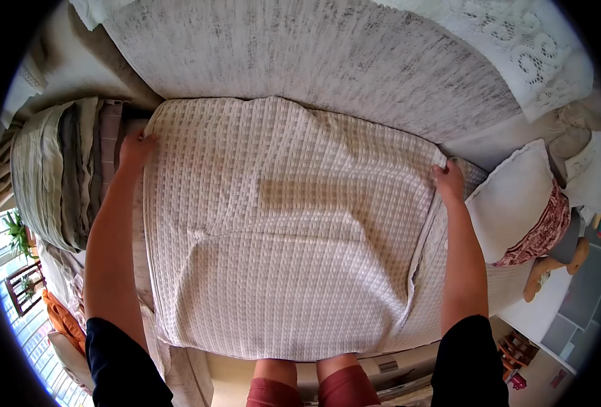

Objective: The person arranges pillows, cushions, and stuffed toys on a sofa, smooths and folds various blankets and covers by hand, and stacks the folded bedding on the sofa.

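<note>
A beige and white checked sofa cover (280,271) lies spread over the sofa seat, with ridges and wrinkles across its middle. At its far left corner, my left hand (137,148) is closed with the fingers pinching the edge. My right hand (449,180) grips the far right corner, thumb over the cloth. Both arms are stretched forward and wide apart. The cover's near edge reaches my knees, and its right edge is slightly folded up.
Behind the cover rises the grey sofa backrest (300,54), topped by white lace cloth (517,47). A stack of folded bedding (49,176) stands at the left. To the right sit a white pillow (510,200) and a brown plush toy (544,275).
</note>
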A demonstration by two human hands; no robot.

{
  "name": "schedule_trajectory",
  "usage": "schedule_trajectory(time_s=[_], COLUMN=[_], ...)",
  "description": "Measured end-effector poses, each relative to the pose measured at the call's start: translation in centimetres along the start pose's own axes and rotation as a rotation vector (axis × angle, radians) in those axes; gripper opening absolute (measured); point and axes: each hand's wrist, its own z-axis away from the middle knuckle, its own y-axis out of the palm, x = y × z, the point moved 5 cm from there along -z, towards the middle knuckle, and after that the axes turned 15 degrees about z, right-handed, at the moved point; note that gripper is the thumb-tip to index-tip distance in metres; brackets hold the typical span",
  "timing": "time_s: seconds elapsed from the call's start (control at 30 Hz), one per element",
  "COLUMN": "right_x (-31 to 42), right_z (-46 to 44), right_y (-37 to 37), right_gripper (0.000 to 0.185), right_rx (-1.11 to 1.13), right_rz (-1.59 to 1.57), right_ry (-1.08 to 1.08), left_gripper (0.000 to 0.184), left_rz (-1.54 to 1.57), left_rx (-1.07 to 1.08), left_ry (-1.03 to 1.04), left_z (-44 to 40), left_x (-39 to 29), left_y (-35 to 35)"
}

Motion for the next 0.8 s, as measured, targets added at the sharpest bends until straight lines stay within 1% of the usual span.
schedule_trajectory(time_s=[0.03, 0.07, 0.1, 0.13, 0.17, 0.2, 0.23, 0.27, 0.3, 0.33, 0.37, 0.4, 0.43, 0.47, 0.5, 0.53, 0.57, 0.6, 0.63, 0.67, 0.7, 0.73, 0.77, 0.8], right_x=[-1.4, -2.2, -2.3, -2.3, -1.6, -1.2, -0.9, -1.8, -3.1, -4.1, -4.4, -3.1, -1.6, 1.6, 6.2, 11.2, 15.9, 20.3, 24.3, 27.9, 30.2, 30.6, 30.5, 29.9], right_z=[-0.8, -1.5, -1.9, -2.3, -2.8, -3.2, -3.3, -3.5, -3.8, -3.9, -3.5, -2.6, -1.8, 0.2, 3.0, 5.6, 8.1, 10.7, 12.6, 14.1, 14.8, 13.2, 10.4, 8.5], right_y=[-0.7, -1.7, -1.6, -1.2, -0.6, 0.7, 2.0, 3.7, 6.3, 7.8, 8.4, 8.0, 5.6, 2.4, -0.2, -1.9, -2.0, -2.1, -1.5, -1.3, -1.0, 0.0, 1.1, 1.9], right_gripper=[0.022, 0.023, 0.021, 0.019, 0.019, 0.019, 0.021, 0.021, 0.022, 0.025, 0.036, 0.036, 0.045, 0.054, 0.058, 0.053, 0.053, 0.052, 0.052, 0.048, 0.044, 0.044, 0.042, 0.041], right_rx=[-0.064, -0.051, -0.076, -0.1, -0.1, -0.059, -0.013, -0.008, 0.065, 0.138, 0.239, 0.242, -0.098, -0.426, -0.321, -0.189, -0.139, -0.061, -0.024, 0.051, 0.066, 0.073, -0.014, -0.1], right_rz=[0.009, -0.127, -0.268, -0.408, -0.409, -0.519, -0.626, -0.619, -0.697, -0.774, -0.86, -0.864, -0.558, -0.236, -0.207, -0.298, -0.204, -0.08, -0.137, -0.116, -0.076, -0.082, 0.014, 0.109], right_ry=[0.113, 0.234, 0.354, 0.474, 0.476, 0.562, 0.648, 0.654, 0.597, 0.541, 0.535, 0.534, 0.339, 0.139, 0.123, 0.017, -0.182, -0.399, -0.662, -0.857, -1.034, -1.034, -0.969, -0.899], left_gripper=[0.043, 0.04, 0.04, 0.04, 0.04, 0.04, 0.04, 0.041, 0.041, 0.043, 0.047, 0.048, 0.05, 0.044, 0.04, 0.04, 0.044, 0.05, 0.055, 0.055, 0.054, 0.054, 0.055, 0.055], left_rz=[-0.055, -0.107, -0.109, -0.082, -0.053, -0.052, -0.038, -0.028, -0.035, 0.088, 0.212, 0.238, 0.27, -0.01, -0.21, -0.312, -0.395, -0.397, -0.496, -0.549, -0.627, -0.707, -0.697, -0.671], left_rx=[-0.135, -0.273, -0.272, -0.32, -0.37, -0.371, -0.387, -0.398, -0.388, -0.38, -0.377, -0.425, -0.473, -0.521, -0.456, -0.298, -0.09, 0.113, 0.264, 0.364, 0.321, 0.279, 0.14, 0.159], left_ry=[0.106, 0.209, 0.209, 0.202, 0.2, 0.203, 0.136, 0.065, 0.059, 0.062, 0.069, 0.234, 0.404, 0.746, 0.892, 0.911, 0.974, 1.06, 1.126, 1.13, 1.12, 1.106, 1.118, 0.983], left_z=[-1.1, -0.9, -0.8, -0.6, 0.0, 0.2, 0.4, 0.7, 0.8, 0.9, 0.9, 1.9, 3.4, 6.5, 8.7, 10.5, 13.0, 15.5, 16.8, 16.8, 15.5, 14.0, 12.1, 10.5], left_x=[-0.2, -1.3, -1.7, -1.9, -2.9, -3.5, -3.5, -3.1, -2.7, -2.3, -2.3, -3.0, -3.8, -6.1, -7.3, -8.2, -9.5, -10.7, -11.5, -12.1, -12.6, -13.1, -13.4, -13.3], left_y=[-1.3, -2.3, -2.1, -2.0, -1.7, -1.2, -0.6, 0.0, 0.7, 1.2, 1.4, 2.2, 3.5, 4.4, 6.4, 9.0, 11.6, 13.6, 15.6, 17.3, 17.9, 18.2, 17.6, 16.2])
